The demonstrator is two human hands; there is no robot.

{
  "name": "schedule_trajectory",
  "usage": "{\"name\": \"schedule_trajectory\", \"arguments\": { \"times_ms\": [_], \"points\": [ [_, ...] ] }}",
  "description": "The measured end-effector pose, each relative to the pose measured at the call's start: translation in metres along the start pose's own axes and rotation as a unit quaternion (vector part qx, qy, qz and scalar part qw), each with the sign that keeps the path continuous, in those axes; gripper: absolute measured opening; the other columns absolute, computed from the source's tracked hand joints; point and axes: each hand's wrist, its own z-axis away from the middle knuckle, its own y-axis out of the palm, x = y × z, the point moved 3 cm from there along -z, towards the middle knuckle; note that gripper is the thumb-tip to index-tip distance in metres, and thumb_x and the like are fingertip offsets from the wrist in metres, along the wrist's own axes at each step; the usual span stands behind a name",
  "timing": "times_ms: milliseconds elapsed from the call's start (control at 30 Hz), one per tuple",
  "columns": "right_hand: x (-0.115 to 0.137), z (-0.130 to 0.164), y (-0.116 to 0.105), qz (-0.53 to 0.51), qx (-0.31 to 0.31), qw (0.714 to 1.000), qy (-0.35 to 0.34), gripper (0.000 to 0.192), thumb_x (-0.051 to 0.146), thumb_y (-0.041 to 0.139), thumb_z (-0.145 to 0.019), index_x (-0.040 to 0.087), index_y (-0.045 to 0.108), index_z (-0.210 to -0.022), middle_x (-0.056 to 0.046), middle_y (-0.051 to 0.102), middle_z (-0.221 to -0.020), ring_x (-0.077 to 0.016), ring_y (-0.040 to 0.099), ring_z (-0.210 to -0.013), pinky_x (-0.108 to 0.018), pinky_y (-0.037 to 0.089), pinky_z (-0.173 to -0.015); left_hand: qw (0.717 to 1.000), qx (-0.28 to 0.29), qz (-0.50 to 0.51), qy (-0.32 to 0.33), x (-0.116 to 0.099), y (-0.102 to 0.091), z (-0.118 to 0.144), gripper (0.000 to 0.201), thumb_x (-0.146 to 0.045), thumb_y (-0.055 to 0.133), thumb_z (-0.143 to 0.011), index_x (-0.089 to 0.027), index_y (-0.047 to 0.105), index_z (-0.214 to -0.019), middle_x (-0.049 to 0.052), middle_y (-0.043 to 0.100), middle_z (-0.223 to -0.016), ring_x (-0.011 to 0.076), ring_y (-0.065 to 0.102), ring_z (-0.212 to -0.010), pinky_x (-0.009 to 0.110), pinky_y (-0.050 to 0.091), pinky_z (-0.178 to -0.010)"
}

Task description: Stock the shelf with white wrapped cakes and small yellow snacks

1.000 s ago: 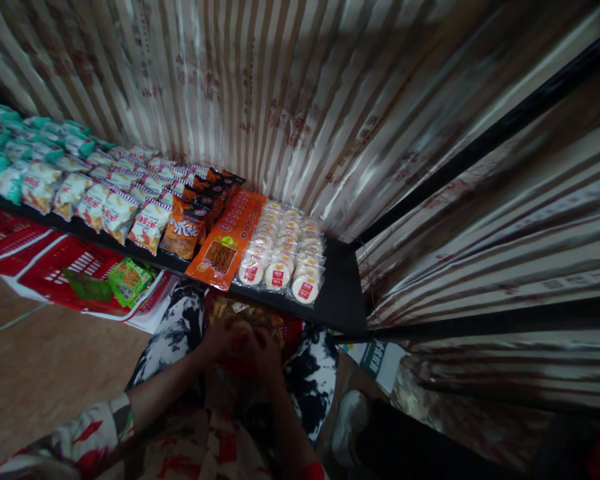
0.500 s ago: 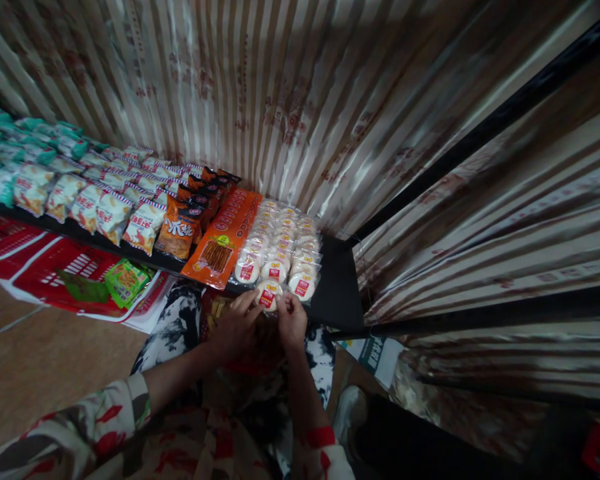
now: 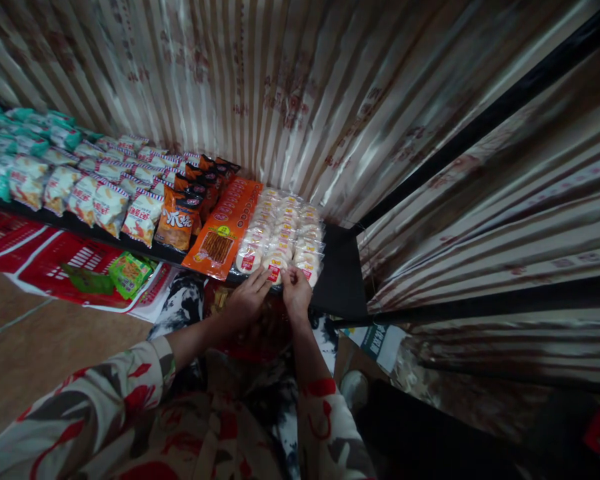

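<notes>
From my remote seat I read the shelf [image 3: 343, 287] from its left end. Teal snack bags [image 3: 0, 143] sit far left, then rows of white-and-red chip bags [image 3: 107, 203], then dark orange bags [image 3: 177, 223], then one long flat orange packet [image 3: 225, 230] running near to far. Right of that lie three columns of clear-wrapped round rice crackers [image 3: 285, 230], each with a red label, also running near to far toward the striped curtain [image 3: 280, 87].

Below the shelf on the left, a green packet [image 3: 127, 273] lies on red printed sheeting [image 3: 55, 263].

My left hand [image 3: 247, 300] comes up from the near left, fingers curled on the near edge of the front cracker pack [image 3: 275, 265] in the middle column. My right hand [image 3: 296, 293] is just beside it on the right, pinching the same pack's near right corner. Both grips are narrow, closed on the wrapper's edge, not spread wide. The pack lies straight ahead of both hands, on the far side of them, at the shelf's near lip; its column's long axis points away from me. Neither hand is clearly nearer; they flank it evenly. The shelf's bare black right end sits just right of the crackers.
</notes>
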Motion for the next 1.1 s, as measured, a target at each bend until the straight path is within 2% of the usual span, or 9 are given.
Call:
{"name": "schedule_trajectory", "arguments": {
  "times_ms": [267, 367, 500, 633, 800, 933, 1100],
  "points": [
    [0.004, 0.004, 0.005, 0.045, -0.001, 0.998, -0.051, 0.040, 0.034, 0.045, -0.085, 0.011, 0.058, -0.114, -0.013, 0.067, -0.100, -0.0203, 0.063, -0.087, -0.033, 0.049, -0.082, 1.000, 0.004, 0.015, 0.010, 0.010, 0.006, -0.002, 0.049, -0.010, 0.035, -0.085, 0.000, 0.045, -0.132, 0.021, 0.035, -0.146, 0.0255, 0.016, -0.142, 0.043, 0.026, -0.115],
    [0.006, 0.011, 0.005, 0.073, -0.011, 0.992, -0.105, 0.040, 0.031, 0.042, -0.087, 0.010, 0.055, -0.119, -0.015, 0.064, -0.109, -0.0220, 0.059, -0.099, -0.037, 0.047, -0.090, 1.000, 0.010, 0.005, 0.010, 0.011, 0.008, -0.002, 0.049, -0.011, 0.035, -0.086, 0.000, 0.044, -0.133, 0.021, 0.037, -0.144, 0.0266, 0.017, -0.142, 0.044, 0.026, -0.114],
    [0.009, 0.028, 0.004, 0.102, -0.045, 0.973, -0.202, 0.037, 0.025, 0.038, -0.089, 0.011, 0.057, -0.117, -0.017, 0.055, -0.121, -0.0227, 0.048, -0.117, -0.040, 0.039, -0.100, 1.000, 0.007, -0.014, 0.026, 0.010, 0.011, 0.000, 0.048, -0.014, 0.037, -0.088, 0.000, 0.042, -0.134, 0.021, 0.038, -0.144, 0.0280, 0.016, -0.142, 0.044, 0.027, -0.114],
    [0.000, 0.044, 0.008, 0.159, -0.032, 0.962, -0.221, 0.033, 0.023, 0.038, -0.091, 0.015, 0.062, -0.111, -0.014, 0.055, -0.111, -0.0229, 0.049, -0.109, -0.041, 0.043, -0.094, 0.999, 0.002, -0.037, 0.035, 0.008, 0.010, 0.000, 0.045, -0.016, 0.039, -0.090, -0.001, 0.044, -0.131, 0.023, 0.039, -0.142, 0.0301, 0.018, -0.141, 0.046, 0.032, -0.111],
    [-0.011, 0.048, 0.016, 0.144, -0.028, 0.958, -0.248, 0.033, 0.025, 0.035, -0.094, 0.016, 0.063, -0.110, -0.013, 0.054, -0.108, -0.0207, 0.053, -0.103, -0.038, 0.048, -0.089, 0.998, 0.009, -0.057, 0.040, 0.007, 0.009, -0.004, 0.040, -0.016, 0.042, -0.090, 0.000, 0.049, -0.125, 0.024, 0.043, -0.138, 0.0312, 0.025, -0.139, 0.047, 0.035, -0.110],
    [-0.005, 0.044, 0.013, 0.140, -0.038, 0.954, -0.263, 0.034, 0.026, 0.034, -0.095, 0.015, 0.062, -0.112, -0.013, 0.056, -0.105, -0.0200, 0.054, -0.101, -0.037, 0.048, -0.089, 0.998, 0.014, -0.052, 0.041, 0.008, 0.007, -0.007, 0.038, -0.017, 0.043, -0.090, -0.003, 0.050, -0.125, 0.022, 0.046, -0.136, 0.0293, 0.031, -0.136, 0.046, 0.037, -0.109],
    [0.005, 0.037, 0.006, 0.161, -0.060, 0.953, -0.249, 0.037, 0.029, 0.035, -0.096, 0.017, 0.055, -0.125, -0.013, 0.055, -0.113, -0.0206, 0.052, -0.107, -0.035, 0.047, -0.089, 0.997, 0.001, -0.050, 0.055, 0.014, 0.004, -0.006, 0.041, -0.017, 0.044, -0.090, -0.005, 0.046, -0.128, 0.020, 0.042, -0.139, 0.0276, 0.027, -0.138, 0.046, 0.036, -0.110]
  ]
}}
